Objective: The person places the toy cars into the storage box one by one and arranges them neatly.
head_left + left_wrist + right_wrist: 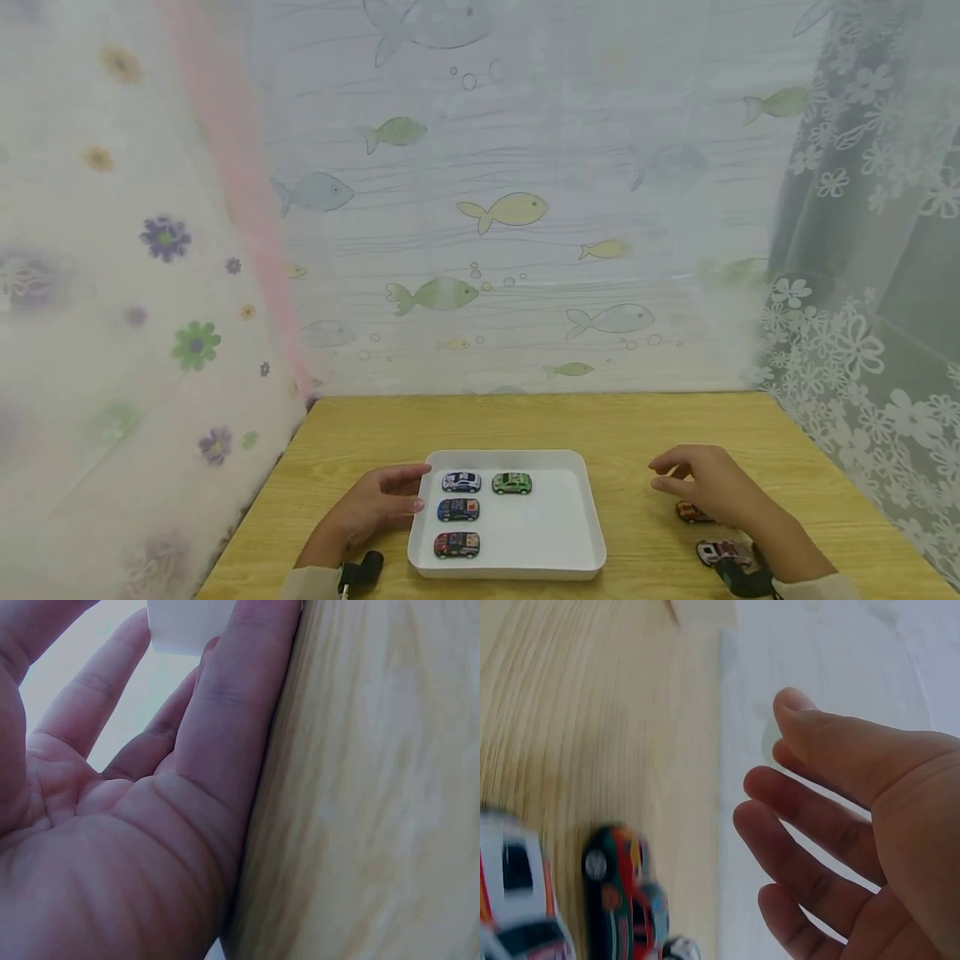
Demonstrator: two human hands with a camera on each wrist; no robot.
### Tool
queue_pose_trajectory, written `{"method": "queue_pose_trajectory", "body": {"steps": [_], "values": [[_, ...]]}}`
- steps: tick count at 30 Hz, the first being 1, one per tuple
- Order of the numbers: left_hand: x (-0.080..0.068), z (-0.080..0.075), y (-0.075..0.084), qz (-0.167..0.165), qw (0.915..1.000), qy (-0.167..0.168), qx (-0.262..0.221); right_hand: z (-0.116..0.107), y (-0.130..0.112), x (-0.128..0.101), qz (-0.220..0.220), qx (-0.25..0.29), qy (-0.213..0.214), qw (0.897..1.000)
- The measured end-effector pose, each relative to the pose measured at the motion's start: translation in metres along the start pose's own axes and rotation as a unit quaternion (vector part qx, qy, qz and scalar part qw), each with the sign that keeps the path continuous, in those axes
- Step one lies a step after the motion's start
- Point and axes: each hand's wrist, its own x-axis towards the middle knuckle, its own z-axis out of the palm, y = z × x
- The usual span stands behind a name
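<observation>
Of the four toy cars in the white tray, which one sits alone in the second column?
The green car, at the far end of the white tray. The white car, blue car and dark red car form one column nearer the left hand.

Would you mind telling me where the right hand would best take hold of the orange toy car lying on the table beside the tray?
Probably across its two long sides, coming down from above. The orange toy car sits on its wheels on the table, just under the right hand, which is open and empty. Its narrow body suits a thumb-and-finger pinch, and the white toy car nearby leaves little room for a low approach.
</observation>
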Motion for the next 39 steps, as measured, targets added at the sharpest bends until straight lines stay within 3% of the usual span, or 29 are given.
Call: {"method": "queue_pose_trajectory", "body": {"steps": [4, 13, 18, 24, 30, 39], "values": [[-0.001, -0.001, 0.001, 0.002, 1.0000, 0.001, -0.003, -0.010, 0.016, -0.006, 0.007, 0.017, -0.015, 1.000], [-0.005, -0.005, -0.002, 0.001, 1.0000, 0.000, -0.001, -0.020, 0.048, -0.023, 0.004, -0.002, -0.061, 0.998], [0.001, -0.002, -0.001, 0.005, 1.0000, -0.003, 0.004, -0.028, 0.061, -0.027, 0.019, -0.012, -0.088, 0.996], [0.008, 0.000, -0.002, 0.009, 0.9999, -0.001, 0.012, -0.032, 0.065, -0.031, 0.010, -0.016, -0.101, 0.995], [0.004, -0.004, -0.004, -0.001, 0.9997, 0.011, 0.021, -0.028, 0.064, -0.025, -0.014, -0.003, -0.119, 0.993], [0.002, -0.004, -0.006, -0.001, 1.0000, 0.006, 0.005, -0.025, 0.063, -0.022, 0.015, 0.009, -0.128, 0.992]]}}
